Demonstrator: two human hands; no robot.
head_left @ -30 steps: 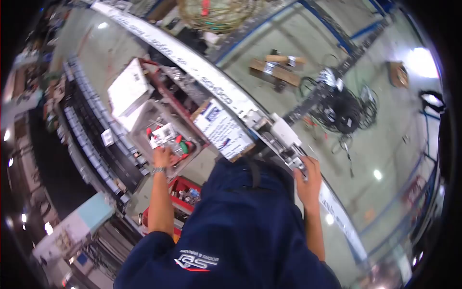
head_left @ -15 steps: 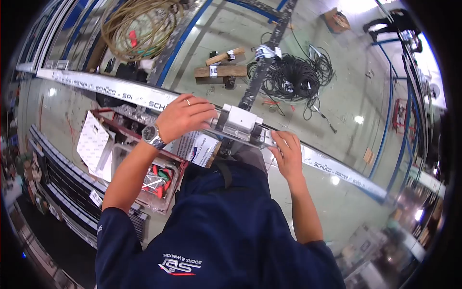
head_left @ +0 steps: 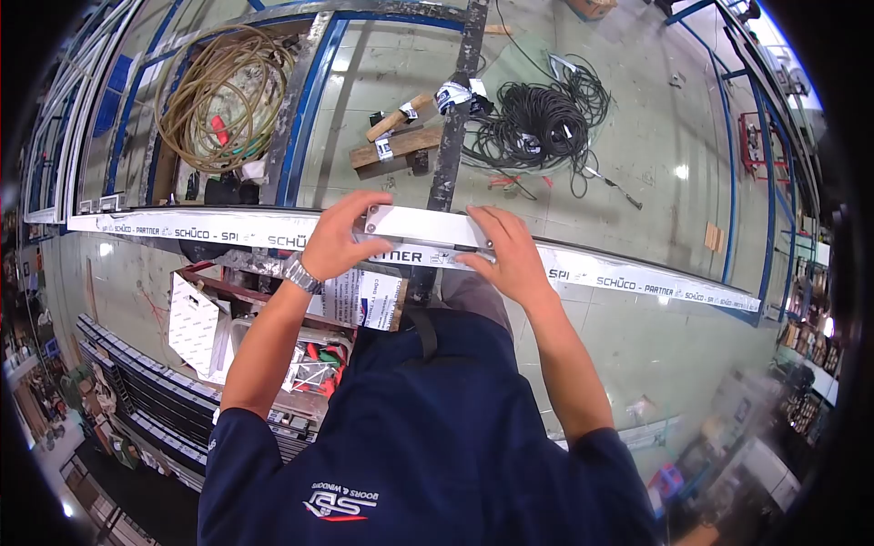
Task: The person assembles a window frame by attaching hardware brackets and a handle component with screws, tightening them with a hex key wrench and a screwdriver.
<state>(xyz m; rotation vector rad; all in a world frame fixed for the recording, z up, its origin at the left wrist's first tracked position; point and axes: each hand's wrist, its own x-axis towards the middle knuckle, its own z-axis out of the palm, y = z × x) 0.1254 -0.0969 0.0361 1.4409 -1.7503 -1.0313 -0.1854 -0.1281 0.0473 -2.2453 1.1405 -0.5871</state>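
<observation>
I'm counting two hands working: left hand (head_left: 341,238) and right hand (head_left: 505,250), both clasping one white fitting (head_left: 421,224) at the middle of one long filmed profile (head_left: 637,278). One wristwatch (head_left: 298,271) is showing. Lying on the floor beyond the profile's far edge are one tan hose coil (head_left: 223,96), one black cable bundle (head_left: 537,123) and two wood blocks (head_left: 401,147). One clear bin (head_left: 305,369) is sitting below the near edge; I can't count the handles inside.

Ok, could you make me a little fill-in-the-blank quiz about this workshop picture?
The wristwatch sits on the person's ___ arm.
The left hand and right hand grip a plate coloured ___.
The cable coil on the floor is coloured ___.
Missing: left, white, black.
</observation>
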